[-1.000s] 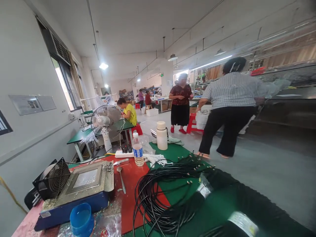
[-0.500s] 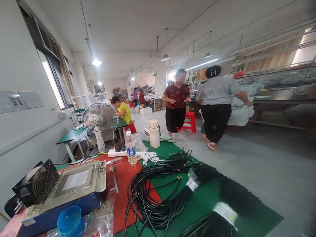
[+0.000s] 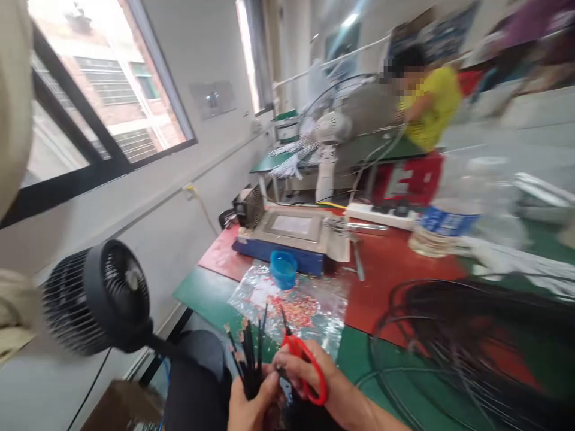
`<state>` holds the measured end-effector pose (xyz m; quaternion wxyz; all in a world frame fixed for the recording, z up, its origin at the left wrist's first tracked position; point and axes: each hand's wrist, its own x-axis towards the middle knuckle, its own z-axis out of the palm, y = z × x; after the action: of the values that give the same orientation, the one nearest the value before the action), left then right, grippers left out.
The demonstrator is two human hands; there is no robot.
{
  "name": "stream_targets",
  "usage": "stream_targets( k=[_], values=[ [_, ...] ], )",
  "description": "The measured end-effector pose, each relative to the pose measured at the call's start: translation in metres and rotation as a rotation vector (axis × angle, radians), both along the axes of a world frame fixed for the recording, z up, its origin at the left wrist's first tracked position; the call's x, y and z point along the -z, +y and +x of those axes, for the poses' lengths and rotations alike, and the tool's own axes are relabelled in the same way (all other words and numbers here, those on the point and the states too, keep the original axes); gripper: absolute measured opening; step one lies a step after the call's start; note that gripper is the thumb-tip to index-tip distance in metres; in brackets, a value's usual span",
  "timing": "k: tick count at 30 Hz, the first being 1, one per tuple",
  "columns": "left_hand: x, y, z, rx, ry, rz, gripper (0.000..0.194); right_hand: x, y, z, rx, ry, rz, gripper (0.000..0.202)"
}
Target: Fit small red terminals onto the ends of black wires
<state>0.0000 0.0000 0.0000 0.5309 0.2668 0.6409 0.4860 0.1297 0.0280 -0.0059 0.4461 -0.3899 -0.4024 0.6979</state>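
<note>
At about 6 o'clock, low in the view, the left hand (image 3: 251, 407) has its fingers wrapped around a bunch of thin black cable ends (image 3: 248, 359), tips up. The right hand (image 3: 309, 374) grips red-handled scissors (image 3: 302, 359), blades just beside the tips. I judge trimming barely begun: the large coil of black cable (image 3: 458, 341) lies at 3 o'clock on the green-and-red bench (image 3: 386, 269), apparently untouched.

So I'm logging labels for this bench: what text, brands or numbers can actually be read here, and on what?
None can be read.
Water bottle, blue label: blurred by motion.
Sheets on the wall: too small and blurred.
Blue-based machine: no legible marking.
Red-handled scissors in the right hand and cable ends in the left hand: no print seen.
</note>
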Motion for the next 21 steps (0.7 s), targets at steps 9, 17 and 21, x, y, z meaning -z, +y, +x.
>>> stream_targets(
  k=[9, 17, 21],
  values=[
    [-0.005, 0.010, -0.002, 0.414, -0.255, 0.028, 0.041, -0.008, 0.001, 0.012, -0.159, -0.033, 0.014, 0.043],
    [0.001, 0.020, -0.002, 0.300, -0.266, 0.069, 0.045, 0.005, 0.008, 0.013, -0.058, -0.317, 0.097, 0.057],
    [-0.004, 0.029, -0.008, 0.181, -0.242, 0.101, 0.043, -0.005, 0.010, 0.024, -0.177, -0.511, 0.370, 0.046]
  ],
)
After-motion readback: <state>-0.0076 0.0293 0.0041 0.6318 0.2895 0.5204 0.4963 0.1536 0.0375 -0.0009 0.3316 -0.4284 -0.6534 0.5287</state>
